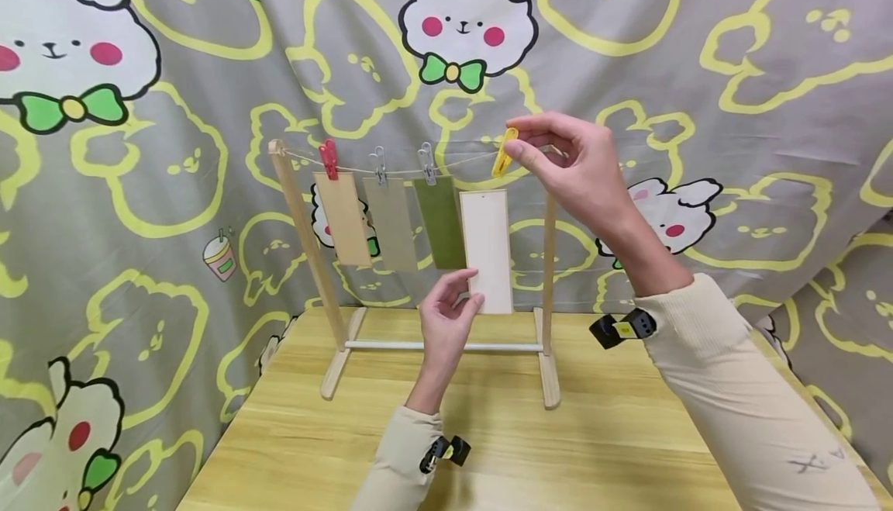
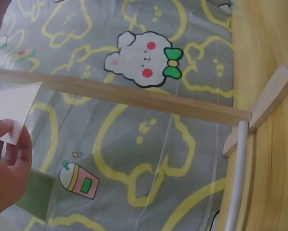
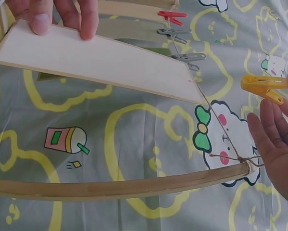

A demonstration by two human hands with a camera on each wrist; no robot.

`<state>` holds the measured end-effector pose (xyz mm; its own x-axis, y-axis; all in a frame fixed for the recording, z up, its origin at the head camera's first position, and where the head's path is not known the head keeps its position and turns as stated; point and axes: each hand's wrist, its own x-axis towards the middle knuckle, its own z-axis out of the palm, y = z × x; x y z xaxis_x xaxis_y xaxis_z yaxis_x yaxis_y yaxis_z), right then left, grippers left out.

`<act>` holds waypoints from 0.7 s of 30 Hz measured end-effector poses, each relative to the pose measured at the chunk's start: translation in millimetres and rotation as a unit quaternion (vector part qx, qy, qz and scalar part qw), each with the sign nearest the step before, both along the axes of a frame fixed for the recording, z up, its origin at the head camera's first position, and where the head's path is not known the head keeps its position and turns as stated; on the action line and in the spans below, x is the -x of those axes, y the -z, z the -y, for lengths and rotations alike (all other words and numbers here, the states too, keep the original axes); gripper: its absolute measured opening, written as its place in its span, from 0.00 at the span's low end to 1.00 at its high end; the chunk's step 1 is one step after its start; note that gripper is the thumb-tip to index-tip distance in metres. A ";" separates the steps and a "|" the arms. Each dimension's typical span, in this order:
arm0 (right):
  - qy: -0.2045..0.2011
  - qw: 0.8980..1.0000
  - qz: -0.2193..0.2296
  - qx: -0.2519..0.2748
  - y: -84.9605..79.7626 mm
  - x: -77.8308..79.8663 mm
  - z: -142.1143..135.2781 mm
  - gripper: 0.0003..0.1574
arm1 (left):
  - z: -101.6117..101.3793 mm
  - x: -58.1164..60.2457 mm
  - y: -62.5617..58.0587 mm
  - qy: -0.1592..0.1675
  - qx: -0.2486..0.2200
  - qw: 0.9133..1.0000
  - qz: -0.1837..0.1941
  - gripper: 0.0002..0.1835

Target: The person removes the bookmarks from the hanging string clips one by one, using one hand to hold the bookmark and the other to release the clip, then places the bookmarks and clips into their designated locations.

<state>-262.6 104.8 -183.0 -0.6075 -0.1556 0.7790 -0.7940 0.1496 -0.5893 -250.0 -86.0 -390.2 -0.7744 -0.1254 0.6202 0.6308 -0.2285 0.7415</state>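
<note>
My left hand (image 1: 446,325) pinches a white card (image 1: 488,251) with a tan border near its lower left edge. The card stands upright, its top just below the string (image 1: 460,162). Up at the right, my right hand (image 1: 575,162) pinches a yellow clothespin (image 1: 504,153) between thumb and fingers, above the card's top edge. In the right wrist view the clothespin (image 3: 265,86) is apart from the card (image 3: 100,62). Left of the white card hang a green card (image 1: 439,224) and a grey card (image 1: 392,224) on grey clothespins, and a tan card (image 1: 343,220) on a red clothespin (image 1: 329,159).
The string runs between two posts of a wooden stand (image 1: 307,239), joined low down by a white rod (image 1: 391,346). Its feet rest on a wood-grain table (image 1: 516,449). Behind hangs a grey curtain (image 1: 230,139) with cartoon rabbits.
</note>
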 end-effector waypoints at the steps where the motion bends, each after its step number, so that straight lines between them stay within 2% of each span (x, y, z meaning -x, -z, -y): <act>1: -0.003 1.000 -0.001 0.002 0.4 -0.8 -0.3 0.17 | 0.1 -0.5 -0.6 0.000 0.001 1.000 0.000 0.20; 12: -0.017 1.000 -0.010 0.016 6.9 -9.7 -6.7 0.17 | -2.6 -7.8 1.1 0.001 0.007 1.000 -0.009 0.20; 21: -0.016 1.000 -0.015 0.002 21.9 -17.9 -13.4 0.17 | -3.2 -17.4 6.6 0.002 0.008 1.000 -0.017 0.19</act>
<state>-244.6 118.2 -204.9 -0.5787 -0.1714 0.7973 -0.8156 0.1217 -0.5658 -232.7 -82.7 -396.8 -0.7534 -0.1122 0.6479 0.6548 -0.2186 0.7235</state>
